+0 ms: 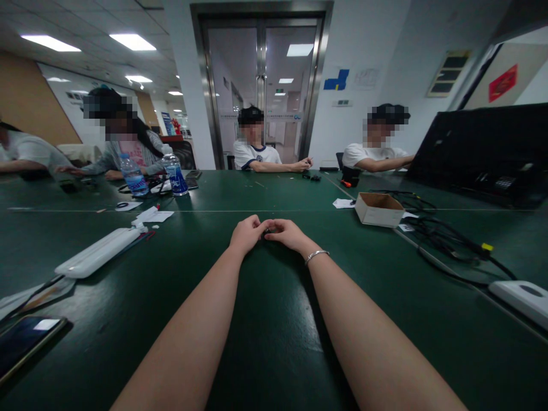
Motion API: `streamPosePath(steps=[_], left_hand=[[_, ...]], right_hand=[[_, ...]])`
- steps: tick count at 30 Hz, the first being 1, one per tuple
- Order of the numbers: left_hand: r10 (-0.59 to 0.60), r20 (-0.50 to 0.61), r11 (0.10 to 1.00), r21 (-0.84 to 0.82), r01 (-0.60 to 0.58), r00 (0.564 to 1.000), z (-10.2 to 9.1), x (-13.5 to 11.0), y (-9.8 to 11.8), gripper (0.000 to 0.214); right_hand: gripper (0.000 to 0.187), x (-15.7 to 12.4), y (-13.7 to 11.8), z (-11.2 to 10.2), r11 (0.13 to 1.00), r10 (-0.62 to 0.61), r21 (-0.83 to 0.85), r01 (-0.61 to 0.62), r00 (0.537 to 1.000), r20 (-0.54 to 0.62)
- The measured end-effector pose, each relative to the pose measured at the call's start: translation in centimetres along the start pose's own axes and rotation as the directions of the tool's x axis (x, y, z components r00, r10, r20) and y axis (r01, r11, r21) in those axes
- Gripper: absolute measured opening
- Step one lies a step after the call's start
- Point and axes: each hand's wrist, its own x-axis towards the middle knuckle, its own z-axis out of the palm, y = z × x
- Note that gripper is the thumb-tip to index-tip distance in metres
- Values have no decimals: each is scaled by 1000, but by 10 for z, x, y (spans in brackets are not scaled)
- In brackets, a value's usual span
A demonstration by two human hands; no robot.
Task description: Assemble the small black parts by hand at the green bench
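Both arms reach forward over the green tabletop. My left hand and my right hand meet at the fingertips, thumbs and fingers pinched together. A small dark object shows between them, too small and too covered by the fingers to name. A silver bracelet circles my right wrist.
An open cardboard box and black cables lie to the right, near a white power strip and a large black monitor. Leftward are a white elongated device, a phone and two bottles. Several people sit opposite.
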Motion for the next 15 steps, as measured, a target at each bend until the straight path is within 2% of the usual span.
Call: streamPosePath(steps=[4, 7, 9, 12, 15], left_hand=[[-64, 23, 969, -238, 68, 998, 4, 7, -6, 45], [-100, 32, 912, -397, 104, 994, 2, 10, -5, 30], [-79, 53, 891, -444, 95, 995, -2, 10, -4, 26], [-23, 102, 873, -482, 69, 994, -7, 8, -2, 33], [39, 113, 876, -481, 20, 993, -8, 8, -4, 31]], right_hand=[[23, 2, 0, 1, 998, -2, 58, 2, 1000, -11], [24, 3, 1, 1, 994, 7, 105, -4, 1000, -28], [25, 2, 1, 1, 992, 28, 127, -23, 999, -35], [23, 0, -2, 0, 986, 67, 154, -64, 998, -14], [23, -3, -6, 0, 983, 90, 158, -89, 996, 1]])
